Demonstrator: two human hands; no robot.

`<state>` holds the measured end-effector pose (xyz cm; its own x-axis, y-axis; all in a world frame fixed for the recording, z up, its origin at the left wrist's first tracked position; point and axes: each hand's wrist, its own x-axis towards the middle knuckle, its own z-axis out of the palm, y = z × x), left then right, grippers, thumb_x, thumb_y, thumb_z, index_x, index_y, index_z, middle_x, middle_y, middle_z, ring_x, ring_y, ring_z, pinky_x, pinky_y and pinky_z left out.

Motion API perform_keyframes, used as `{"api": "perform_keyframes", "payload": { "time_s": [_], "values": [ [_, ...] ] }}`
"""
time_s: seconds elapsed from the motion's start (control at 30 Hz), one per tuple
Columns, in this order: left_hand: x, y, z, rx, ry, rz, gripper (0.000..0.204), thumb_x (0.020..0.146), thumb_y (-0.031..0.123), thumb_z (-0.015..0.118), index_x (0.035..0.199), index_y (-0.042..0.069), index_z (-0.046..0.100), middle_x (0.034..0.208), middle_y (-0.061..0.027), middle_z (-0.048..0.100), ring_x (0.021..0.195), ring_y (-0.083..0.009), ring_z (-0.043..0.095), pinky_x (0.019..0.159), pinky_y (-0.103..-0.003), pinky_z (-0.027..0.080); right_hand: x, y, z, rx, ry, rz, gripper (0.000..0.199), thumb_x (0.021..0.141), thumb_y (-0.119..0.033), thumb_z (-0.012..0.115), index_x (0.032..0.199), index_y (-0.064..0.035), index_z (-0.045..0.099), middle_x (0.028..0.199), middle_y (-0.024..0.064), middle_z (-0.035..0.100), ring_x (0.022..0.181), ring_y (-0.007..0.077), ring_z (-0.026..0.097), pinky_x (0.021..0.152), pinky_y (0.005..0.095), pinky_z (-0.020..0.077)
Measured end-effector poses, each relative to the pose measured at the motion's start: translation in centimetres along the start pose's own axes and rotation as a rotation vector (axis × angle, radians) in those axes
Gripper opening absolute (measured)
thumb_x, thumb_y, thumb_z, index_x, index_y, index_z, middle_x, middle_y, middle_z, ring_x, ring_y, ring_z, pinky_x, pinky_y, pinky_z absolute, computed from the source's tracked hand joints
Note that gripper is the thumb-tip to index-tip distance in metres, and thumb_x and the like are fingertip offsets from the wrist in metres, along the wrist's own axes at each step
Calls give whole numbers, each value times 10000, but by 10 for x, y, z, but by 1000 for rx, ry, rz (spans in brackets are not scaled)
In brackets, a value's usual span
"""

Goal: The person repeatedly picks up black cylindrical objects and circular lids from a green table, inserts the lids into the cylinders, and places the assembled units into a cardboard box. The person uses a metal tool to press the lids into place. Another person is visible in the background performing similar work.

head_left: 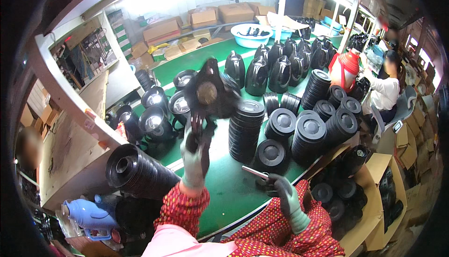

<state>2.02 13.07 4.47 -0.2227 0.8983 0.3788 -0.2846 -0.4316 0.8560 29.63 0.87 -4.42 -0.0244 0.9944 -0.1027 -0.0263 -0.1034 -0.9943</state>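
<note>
A glossy black jug (223,96) is raised over the green bench, tilted with its round end toward me and blurred at its edges. My left hand (194,149), in a grey-and-black glove, is closed around its handle. Lower and to the right, my gloved right hand (283,192) grips a slim metal rod (255,172) that points left over the bench. I cannot make out the rod's far tip. A tall stack of black round lids (245,138) stands just right of the jug.
Black jugs (280,74) stand upright at the back, others (156,124) lie to the left. More black discs (271,153) are stacked at right. A cardboard box (374,177) holds black parts. A red-and-white flask (345,70) stands near a seated person (386,89). A blue jug (91,214) is lower left.
</note>
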Motion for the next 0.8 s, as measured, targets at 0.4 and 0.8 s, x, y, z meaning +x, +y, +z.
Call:
{"api": "perform_keyframes", "payload": {
  "time_s": [0.4,0.8],
  "values": [
    [183,-257,-20,259,51,-250,329,986,263,792,1135,-14,697,962,-23,722,813,-106,620,755,-274,506,-7,29,-3,-537,30,-338,291,944,-164,731,1198,-23,732,1087,180,762,987,354,741,881,422,577],
    [137,-185,-46,1234,315,264,987,855,250,827,1636,39,261,1679,-285,223,1409,-447,501,998,-434,577,-11,28,2,-494,107,-268,205,917,-94,712,1095,-12,769,1027,160,773,932,317,751,845,391,579]
  ]
}}
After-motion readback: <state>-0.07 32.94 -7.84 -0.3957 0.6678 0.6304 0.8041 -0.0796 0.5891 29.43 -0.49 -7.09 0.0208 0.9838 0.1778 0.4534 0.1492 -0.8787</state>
